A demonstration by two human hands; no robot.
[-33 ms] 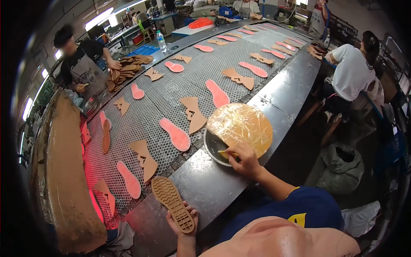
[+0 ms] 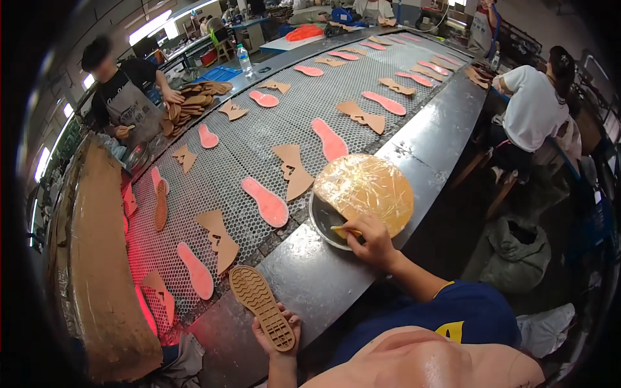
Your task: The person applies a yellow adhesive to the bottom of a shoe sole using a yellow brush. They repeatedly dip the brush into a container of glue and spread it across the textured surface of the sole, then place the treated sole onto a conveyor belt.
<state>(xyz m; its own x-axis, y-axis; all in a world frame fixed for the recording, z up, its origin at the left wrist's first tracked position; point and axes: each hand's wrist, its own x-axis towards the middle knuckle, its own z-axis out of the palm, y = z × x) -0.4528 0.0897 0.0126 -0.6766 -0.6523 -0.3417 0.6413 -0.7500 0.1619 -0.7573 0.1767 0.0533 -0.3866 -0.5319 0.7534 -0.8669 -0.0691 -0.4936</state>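
In my left hand is a tan shoe sole, held by its lower end at the table's near edge, with the grooved tread facing up. My right hand pinches a small yellow-handled brush over the uncovered part of a metal bowl. Fingers and bowl hide the brush's working end. A round amber cover wrapped in clear film lies over most of the bowl. The dark inside of the bowl shows beside my fingers.
Pink insoles and tan cut-out pieces lie in rows on the mesh conveyor. A metal ledge runs along its near side. Across, a person in an apron stands by stacked soles. Another person sits at right.
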